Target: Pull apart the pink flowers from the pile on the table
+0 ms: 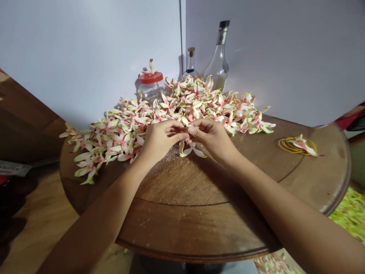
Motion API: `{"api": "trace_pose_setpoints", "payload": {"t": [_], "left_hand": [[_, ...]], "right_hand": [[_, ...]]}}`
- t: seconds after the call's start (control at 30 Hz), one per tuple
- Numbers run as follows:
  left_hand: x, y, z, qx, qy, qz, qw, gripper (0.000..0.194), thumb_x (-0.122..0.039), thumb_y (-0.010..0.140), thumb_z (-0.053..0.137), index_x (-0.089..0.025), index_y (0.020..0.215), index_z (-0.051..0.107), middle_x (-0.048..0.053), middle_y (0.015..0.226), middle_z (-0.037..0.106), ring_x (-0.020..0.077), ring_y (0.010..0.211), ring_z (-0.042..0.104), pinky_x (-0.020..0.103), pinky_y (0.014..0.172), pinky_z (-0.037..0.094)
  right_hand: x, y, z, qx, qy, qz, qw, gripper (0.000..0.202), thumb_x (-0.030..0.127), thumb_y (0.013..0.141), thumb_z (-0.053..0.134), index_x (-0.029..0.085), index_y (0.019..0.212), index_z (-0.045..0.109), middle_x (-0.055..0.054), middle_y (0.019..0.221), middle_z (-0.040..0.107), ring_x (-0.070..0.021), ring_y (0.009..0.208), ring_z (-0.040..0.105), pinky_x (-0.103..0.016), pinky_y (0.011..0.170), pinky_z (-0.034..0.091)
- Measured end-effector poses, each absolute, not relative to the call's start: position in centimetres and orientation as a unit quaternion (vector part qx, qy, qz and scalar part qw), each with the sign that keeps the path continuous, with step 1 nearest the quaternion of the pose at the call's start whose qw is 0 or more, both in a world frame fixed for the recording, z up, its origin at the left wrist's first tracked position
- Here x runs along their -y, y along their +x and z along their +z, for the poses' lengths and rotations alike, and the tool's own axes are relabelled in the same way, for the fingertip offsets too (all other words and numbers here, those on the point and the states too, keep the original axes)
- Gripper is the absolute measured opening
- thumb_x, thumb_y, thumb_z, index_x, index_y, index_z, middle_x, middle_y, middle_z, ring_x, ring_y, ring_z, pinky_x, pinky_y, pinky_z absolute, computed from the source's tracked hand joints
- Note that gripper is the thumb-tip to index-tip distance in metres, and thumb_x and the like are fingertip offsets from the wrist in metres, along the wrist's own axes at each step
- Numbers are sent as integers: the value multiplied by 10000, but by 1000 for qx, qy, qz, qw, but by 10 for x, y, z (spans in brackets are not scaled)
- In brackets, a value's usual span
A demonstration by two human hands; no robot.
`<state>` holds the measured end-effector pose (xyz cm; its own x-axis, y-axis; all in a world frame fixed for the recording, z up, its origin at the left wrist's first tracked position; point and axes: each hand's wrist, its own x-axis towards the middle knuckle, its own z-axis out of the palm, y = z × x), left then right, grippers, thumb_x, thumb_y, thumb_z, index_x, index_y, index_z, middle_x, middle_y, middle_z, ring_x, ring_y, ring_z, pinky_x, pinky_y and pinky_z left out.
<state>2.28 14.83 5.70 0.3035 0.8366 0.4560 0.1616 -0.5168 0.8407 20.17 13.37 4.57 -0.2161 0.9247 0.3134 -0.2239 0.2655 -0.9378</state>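
My left hand (165,137) and my right hand (209,137) meet over the middle of the round wooden table, fingertips pinched close together. Between them is a pink and white flower (192,150), its pale petals hanging below my fingers. Both hands seem to grip it, though its upper part is hidden behind the fingers. Just beyond my hands spreads a large heap of similar flowers (196,101), cream and pink with greenish tips.
Behind the heap stand a red-lidded clear jar (151,82) with a flower on top, a small corked bottle (191,62) and a tall bottle (218,62). Yellow rubber bands (285,145) lie at the right under a flower. Yellow-green pieces (349,213) lie below the table (182,228).
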Motion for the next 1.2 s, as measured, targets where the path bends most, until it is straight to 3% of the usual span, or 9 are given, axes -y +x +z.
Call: {"api": "trace_pose_setpoints", "payload": {"t": [0.13, 0.3, 0.57, 0.8, 0.93, 1.1, 1.2], "left_hand": [[-147, 23, 58, -337, 730, 493, 333, 94, -162, 788, 774, -152, 875, 740, 36, 828, 775, 159, 750, 749, 232, 700, 605], [-144, 25, 60, -338, 720, 485, 363, 194, -247, 750, 832, -151, 895, 746, 43, 849, 781, 177, 772, 755, 252, 741, 612], [-149, 23, 58, -355, 720, 496, 331, 163, -279, 761, 817, -170, 876, 776, 39, 838, 781, 168, 760, 727, 240, 684, 569], [-144, 23, 61, -369, 767, 463, 246, 95, -238, 858, 700, -172, 913, 741, 30, 863, 755, 139, 737, 677, 236, 668, 520], [-143, 23, 61, -383, 783, 448, 199, 80, -238, 897, 625, -179, 905, 677, 37, 890, 715, 148, 774, 643, 248, 667, 498], [-155, 19, 51, -448, 687, 538, 197, 154, -323, 954, 552, -192, 910, 619, 31, 831, 637, 146, 766, 592, 254, 677, 481], [-170, 1, 47, -464, 626, 589, 215, 281, -375, 1026, 345, -212, 903, 538, 74, 903, 615, 173, 884, 596, 291, 758, 505]], "right_hand": [[-132, 201, 47, 573, -300, 534, 545, 281, 417, 793, 800, 155, 807, 700, -12, 707, 684, -97, 614, 605, -228, 576, 481], [-132, 200, 46, 559, -296, 535, 560, 281, 414, 786, 808, 156, 797, 695, -4, 687, 676, -99, 615, 617, -231, 599, 503], [-131, 199, 47, 548, -293, 549, 559, 282, 428, 783, 806, 168, 817, 703, -8, 707, 688, -109, 648, 638, -247, 635, 536], [-132, 199, 48, 555, -302, 541, 555, 299, 435, 766, 814, 165, 819, 696, -13, 728, 683, -112, 663, 631, -254, 642, 523], [-134, 200, 50, 584, -321, 502, 551, 300, 360, 705, 854, 177, 827, 650, 7, 690, 658, -127, 655, 613, -283, 650, 510], [-134, 201, 53, 587, -376, 434, 571, 198, 195, 751, 755, 182, 896, 621, 47, 610, 570, -101, 535, 518, -263, 520, 407], [-133, 203, 54, 579, -378, 414, 592, 189, 147, 757, 720, 180, 929, 647, 57, 593, 530, -98, 530, 488, -257, 503, 376]]}}
